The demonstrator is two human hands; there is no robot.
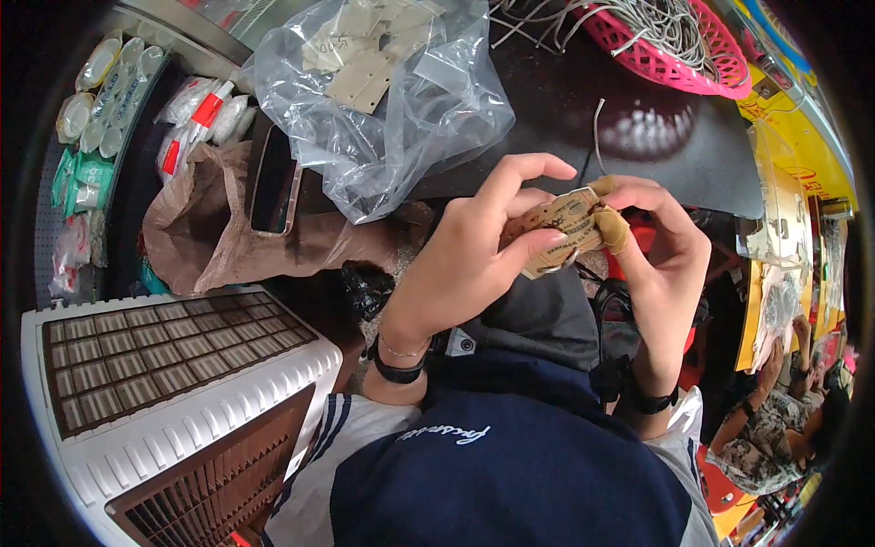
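Observation:
Above my lap, both hands meet on a tan printed card (563, 226), which may be a small stack; the fingers hide part of it. My left hand (474, 239) pinches it between thumb and fingers, its index finger raised off the card. From the other side, my right hand (670, 251) grips the card's right end, with tan covers over the thumb and a fingertip. A thin grey cord (598, 137) runs down the dark table toward the right hand; whether it joins the card I cannot tell. Beyond the left hand, a clear plastic bag (456, 114) holds several beige cards (358, 89) with small holes.
A pink basket (629, 62) heaped with grey cords (670, 36) stands far right. At left, a phone (272, 187) rests on brown cloth (196, 223), near shelved packages (118, 100) and a white air cooler (310, 387). Another person (775, 424) works at a yellow table at right.

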